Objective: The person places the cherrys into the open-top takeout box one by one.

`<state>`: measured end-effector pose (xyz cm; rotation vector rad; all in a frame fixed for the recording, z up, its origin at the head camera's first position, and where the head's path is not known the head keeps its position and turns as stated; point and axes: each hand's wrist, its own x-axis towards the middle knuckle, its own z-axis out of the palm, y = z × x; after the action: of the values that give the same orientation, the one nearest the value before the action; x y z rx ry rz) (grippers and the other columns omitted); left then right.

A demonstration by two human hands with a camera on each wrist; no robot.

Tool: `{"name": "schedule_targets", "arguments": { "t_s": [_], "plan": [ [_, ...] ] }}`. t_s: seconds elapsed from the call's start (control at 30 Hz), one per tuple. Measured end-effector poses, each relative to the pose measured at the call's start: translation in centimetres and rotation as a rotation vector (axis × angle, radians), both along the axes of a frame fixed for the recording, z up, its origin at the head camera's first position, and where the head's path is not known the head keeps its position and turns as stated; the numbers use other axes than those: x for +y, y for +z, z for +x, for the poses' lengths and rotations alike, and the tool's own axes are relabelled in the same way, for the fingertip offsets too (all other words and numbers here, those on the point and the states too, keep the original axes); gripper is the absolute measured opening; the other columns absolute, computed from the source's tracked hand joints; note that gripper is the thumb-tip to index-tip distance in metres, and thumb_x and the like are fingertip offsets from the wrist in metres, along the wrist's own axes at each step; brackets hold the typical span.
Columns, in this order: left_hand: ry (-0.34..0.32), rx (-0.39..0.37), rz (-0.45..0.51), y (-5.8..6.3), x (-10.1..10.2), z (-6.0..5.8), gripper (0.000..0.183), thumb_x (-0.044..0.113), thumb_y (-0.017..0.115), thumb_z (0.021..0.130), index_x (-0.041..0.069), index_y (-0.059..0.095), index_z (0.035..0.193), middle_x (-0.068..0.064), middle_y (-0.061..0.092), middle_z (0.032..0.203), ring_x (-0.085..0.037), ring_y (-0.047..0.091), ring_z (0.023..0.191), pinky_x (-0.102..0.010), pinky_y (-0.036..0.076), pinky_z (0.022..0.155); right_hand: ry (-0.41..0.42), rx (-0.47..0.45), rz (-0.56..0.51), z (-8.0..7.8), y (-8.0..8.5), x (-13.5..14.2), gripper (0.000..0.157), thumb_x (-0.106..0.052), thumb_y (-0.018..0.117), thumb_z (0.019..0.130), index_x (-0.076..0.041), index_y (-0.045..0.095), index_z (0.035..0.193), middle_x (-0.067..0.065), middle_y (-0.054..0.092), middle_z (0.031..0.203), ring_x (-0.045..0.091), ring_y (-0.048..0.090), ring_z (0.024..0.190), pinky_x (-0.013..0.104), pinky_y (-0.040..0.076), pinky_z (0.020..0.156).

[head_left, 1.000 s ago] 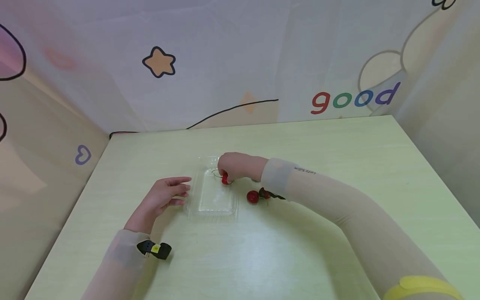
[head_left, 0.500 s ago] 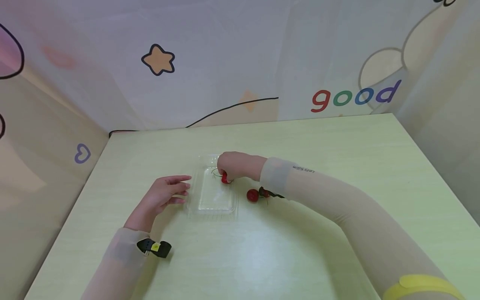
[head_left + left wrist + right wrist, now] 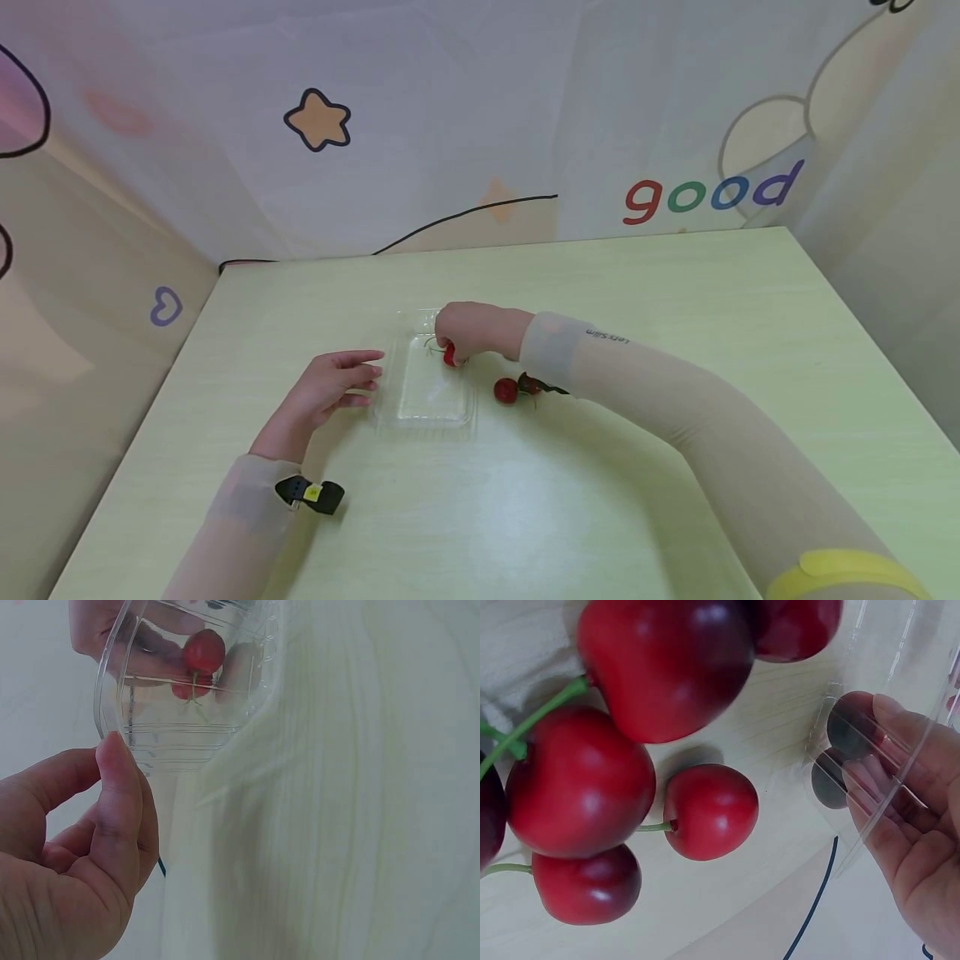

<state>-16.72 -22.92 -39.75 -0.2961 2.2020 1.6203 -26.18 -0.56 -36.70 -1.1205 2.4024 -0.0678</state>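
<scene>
A clear plastic box [image 3: 435,421] stands on the table. My right hand [image 3: 472,329] reaches into its far right part, fingers curled round a red cherry [image 3: 449,356] with a thin green stem. The right wrist view shows these fingers [image 3: 900,795] through the clear wall, by two dark cherries [image 3: 853,724]. In the left wrist view two cherries [image 3: 204,651] show through the plastic, close to the right hand's fingers. My left hand [image 3: 337,387] is at the box's left side with its fingers extended; in the left wrist view a fingertip [image 3: 112,746] touches the rim.
Right of the box, more cherries [image 3: 506,391] lie on the table, partly hidden by the right forearm; the right wrist view shows several loose cherries [image 3: 711,812] close up. A printed cloth [image 3: 450,125] hangs behind the table's far edge.
Both hands stay almost where they were. The cherry in the right hand's fingers has barely shifted. The slight shift of the whole picture comes from the head camera.
</scene>
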Motion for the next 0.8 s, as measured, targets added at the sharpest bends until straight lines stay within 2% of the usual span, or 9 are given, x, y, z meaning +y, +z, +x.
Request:
{"name": "schedule_targets", "arguments": {
  "t_s": [0.17, 0.27, 0.3, 0.4, 0.53, 0.63, 0.8],
  "plan": [
    [0.003, 0.003, 0.009, 0.0, 0.1, -0.1, 0.048, 0.011, 0.059, 0.102, -0.003, 0.05, 0.147, 0.003, 0.07, 0.097, -0.006, 0.064, 0.08, -0.017, 0.059, 0.067, 0.005, -0.006, -0.004, 0.0, 0.1, 0.0, 0.035, -0.01, 0.073, 0.094, -0.011, 0.049, 0.069, 0.0, 0.037, 0.07, 0.014, 0.038, 0.07, 0.023, 0.031, 0.068],
    [0.006, -0.001, 0.004, 0.0, 0.1, -0.1, 0.048, 0.012, 0.059, 0.103, -0.003, 0.05, 0.148, 0.003, 0.07, 0.098, -0.006, 0.064, 0.079, -0.017, 0.06, 0.067, 0.002, 0.003, -0.025, 0.1, 0.2, 0.0, 0.009, -0.011, 0.072, 0.095, -0.006, 0.068, 0.089, 0.002, 0.058, 0.085, 0.014, 0.047, 0.08, 0.022, 0.044, 0.077],
    [0.01, -0.005, 0.003, 0.0, 0.1, -0.1, 0.048, 0.012, 0.059, 0.103, -0.002, 0.051, 0.147, 0.003, 0.07, 0.098, -0.006, 0.064, 0.079, -0.017, 0.06, 0.067, -0.003, 0.001, -0.033, 0.1, 0.2, 0.0, 0.008, -0.011, 0.072, 0.095, -0.005, 0.072, 0.099, 0.004, 0.063, 0.094, 0.016, 0.051, 0.085, 0.023, 0.048, 0.083],
    [0.012, -0.008, 0.001, 0.0, 0.2, -0.1, 0.048, 0.013, 0.059, 0.103, -0.002, 0.051, 0.148, 0.002, 0.07, 0.099, -0.007, 0.064, 0.079, -0.018, 0.06, 0.067, -0.027, -0.002, -0.069, 0.1, 0.5, 0.1, 0.031, -0.012, 0.071, 0.096, -0.007, 0.071, 0.127, 0.008, 0.069, 0.125, 0.02, 0.059, 0.106, 0.031, 0.054, 0.102],
    [0.011, -0.002, 0.001, 0.0, 0.2, 0.0, 0.048, 0.013, 0.06, 0.103, -0.001, 0.051, 0.148, 0.002, 0.07, 0.101, -0.007, 0.064, 0.081, -0.018, 0.06, 0.068, -0.044, 0.0, -0.109, 0.2, 1.2, 0.5, 0.031, -0.013, 0.068, 0.098, -0.008, 0.071, 0.128, 0.01, 0.07, 0.128, 0.025, 0.06, 0.114, 0.035, 0.052, 0.107],
    [0.011, -0.001, -0.002, -0.1, 0.3, -0.1, 0.048, 0.014, 0.06, 0.102, -0.001, 0.051, 0.148, 0.0, 0.07, 0.104, -0.007, 0.064, 0.083, -0.018, 0.06, 0.068, -0.059, 0.005, -0.14, 0.1, 1.6, 1.0, 0.029, -0.015, 0.067, 0.098, -0.007, 0.071, 0.126, 0.009, 0.071, 0.126, 0.024, 0.061, 0.114, 0.035, 0.052, 0.107],
    [0.009, -0.001, -0.009, -0.1, 0.4, -0.1, 0.048, 0.014, 0.06, 0.103, -0.001, 0.051, 0.148, -0.001, 0.07, 0.106, -0.007, 0.064, 0.083, -0.018, 0.06, 0.068, -0.105, -0.05, -0.206, 0.2, 2.3, 1.9, 0.029, -0.019, 0.068, 0.099, -0.008, 0.071, 0.125, 0.007, 0.071, 0.122, 0.022, 0.061, 0.111, 0.034, 0.053, 0.103]
  ]
}}
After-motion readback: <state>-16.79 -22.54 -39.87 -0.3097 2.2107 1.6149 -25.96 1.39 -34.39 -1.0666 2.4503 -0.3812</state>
